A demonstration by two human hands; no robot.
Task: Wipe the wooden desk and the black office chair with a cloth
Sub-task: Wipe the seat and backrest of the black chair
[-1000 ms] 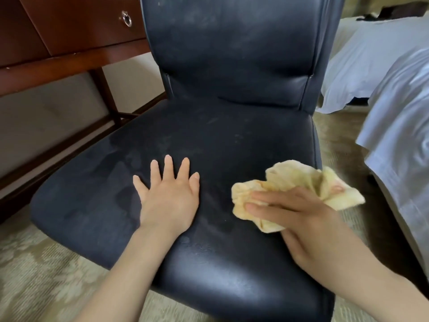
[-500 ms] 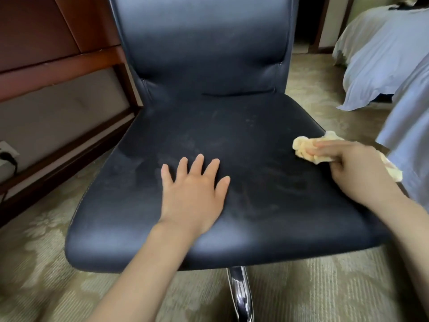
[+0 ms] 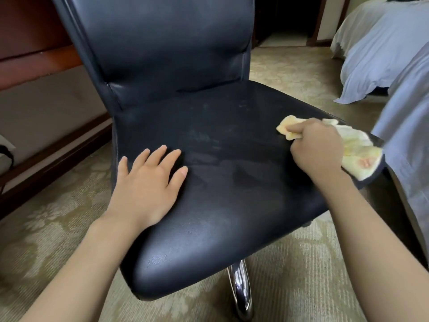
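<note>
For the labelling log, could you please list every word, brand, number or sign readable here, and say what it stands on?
None: no text can be read anywhere in the picture.
The chair, cloth, desk, bedding and carpet show no lettering, label or logo.
The pink blotch on the cloth is a blurred mark, not readable as writing.
</note>
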